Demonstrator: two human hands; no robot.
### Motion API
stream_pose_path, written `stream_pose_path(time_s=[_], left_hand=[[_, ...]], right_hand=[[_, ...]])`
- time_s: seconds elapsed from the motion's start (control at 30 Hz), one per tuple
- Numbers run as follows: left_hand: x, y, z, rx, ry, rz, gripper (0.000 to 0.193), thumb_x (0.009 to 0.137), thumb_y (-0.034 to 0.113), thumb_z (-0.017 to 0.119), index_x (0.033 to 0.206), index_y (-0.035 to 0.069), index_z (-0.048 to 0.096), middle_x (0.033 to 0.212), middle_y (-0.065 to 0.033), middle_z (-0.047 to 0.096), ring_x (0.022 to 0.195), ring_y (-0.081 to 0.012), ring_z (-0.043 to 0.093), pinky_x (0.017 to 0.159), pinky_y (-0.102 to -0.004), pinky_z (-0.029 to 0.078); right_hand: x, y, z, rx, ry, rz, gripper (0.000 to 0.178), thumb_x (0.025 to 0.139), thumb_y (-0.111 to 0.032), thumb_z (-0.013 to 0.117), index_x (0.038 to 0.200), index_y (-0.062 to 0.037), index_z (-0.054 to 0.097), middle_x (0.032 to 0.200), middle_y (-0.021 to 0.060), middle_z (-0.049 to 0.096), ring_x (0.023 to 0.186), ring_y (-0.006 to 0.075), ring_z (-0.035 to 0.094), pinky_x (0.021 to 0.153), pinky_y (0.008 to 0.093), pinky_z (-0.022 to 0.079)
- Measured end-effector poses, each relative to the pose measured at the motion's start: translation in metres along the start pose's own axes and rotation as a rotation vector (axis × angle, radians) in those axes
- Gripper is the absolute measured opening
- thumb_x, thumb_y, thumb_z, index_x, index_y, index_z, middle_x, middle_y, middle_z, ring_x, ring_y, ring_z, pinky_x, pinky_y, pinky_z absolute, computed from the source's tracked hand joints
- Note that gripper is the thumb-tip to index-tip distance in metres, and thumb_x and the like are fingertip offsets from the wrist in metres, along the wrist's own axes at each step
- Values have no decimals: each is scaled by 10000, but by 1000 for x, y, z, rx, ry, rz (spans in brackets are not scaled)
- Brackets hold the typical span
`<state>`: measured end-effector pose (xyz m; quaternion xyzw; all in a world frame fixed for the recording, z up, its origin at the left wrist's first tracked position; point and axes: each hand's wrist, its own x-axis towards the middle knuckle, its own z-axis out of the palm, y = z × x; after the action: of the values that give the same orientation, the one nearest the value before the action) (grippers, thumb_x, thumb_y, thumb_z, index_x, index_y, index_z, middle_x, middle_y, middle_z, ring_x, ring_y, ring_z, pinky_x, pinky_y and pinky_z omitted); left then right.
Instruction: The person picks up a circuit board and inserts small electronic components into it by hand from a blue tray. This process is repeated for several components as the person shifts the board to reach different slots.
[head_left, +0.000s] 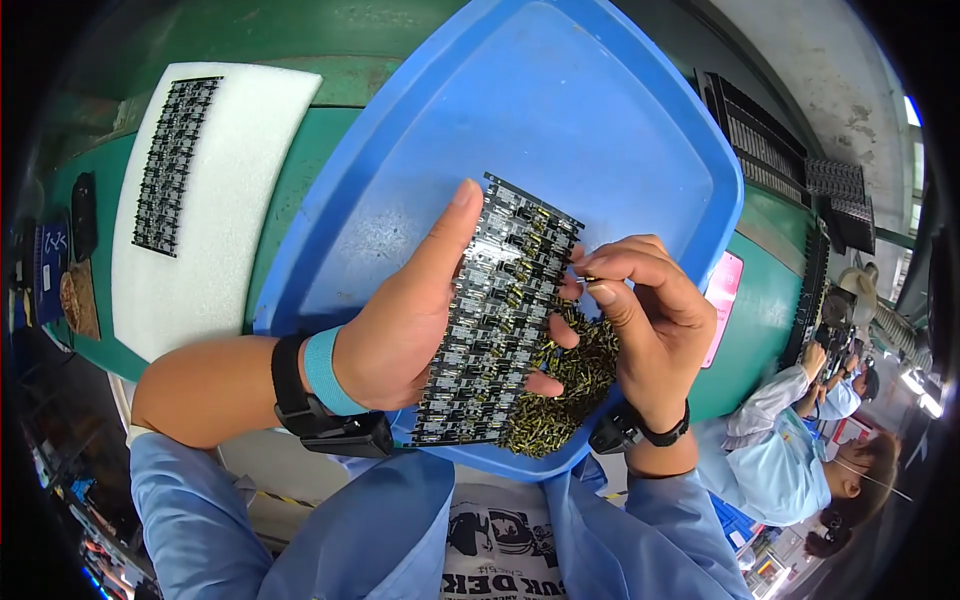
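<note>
Our left hand [400, 320] grips 1 black circuit board [500, 315] above the blue tray [520, 120]; our right hand [650, 320] pinches 1 small component [583, 280] at its edge, over loose components [570, 385].

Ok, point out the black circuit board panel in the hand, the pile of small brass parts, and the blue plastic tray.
black circuit board panel [500, 320], head view, middle of its populated face.
pile of small brass parts [570, 385], head view, centre of the heap.
blue plastic tray [560, 110], head view, bare floor.
</note>
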<state>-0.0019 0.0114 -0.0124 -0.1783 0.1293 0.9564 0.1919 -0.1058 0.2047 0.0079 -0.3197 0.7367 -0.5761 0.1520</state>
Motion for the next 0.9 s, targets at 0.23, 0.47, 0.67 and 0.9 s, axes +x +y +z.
stream_pose_path(time_s=[0.23,0.47,0.67,0.9], left_hand=[[0,-1,0,6,-20,0,869,1066,764,243,1464,55,551,1251,-128,699,1049,-262,733,888,-574,662],[-2,0,-2,-13,-43,-16,849,1076,747,254,1453,52,562,1233,-118,709,1057,-246,731,910,-538,656],[3,-6,-2,-4,-79,71,783,1110,688,268,1429,51,593,1231,-84,718,1087,-197,718,964,-384,621],[6,-7,-1,-16,-66,124,761,1135,639,264,1409,20,611,1256,-79,715,1114,-163,699,1004,-333,578]], right_hand=[[-2,3,0,-8,-4,3,115,926,19,770,1041,22,754,1062,112,765,1010,217,665,901,354,508],[-3,-2,6,-68,-4,-35,128,901,9,788,1025,9,755,1043,105,751,997,242,655,904,365,498],[-3,-18,13,-388,-120,-290,206,803,-22,852,996,-49,785,999,70,717,933,262,621,875,378,495],[-3,-17,18,-478,-145,-368,218,775,-35,862,977,-58,785,978,71,695,921,256,603,841,384,476]])
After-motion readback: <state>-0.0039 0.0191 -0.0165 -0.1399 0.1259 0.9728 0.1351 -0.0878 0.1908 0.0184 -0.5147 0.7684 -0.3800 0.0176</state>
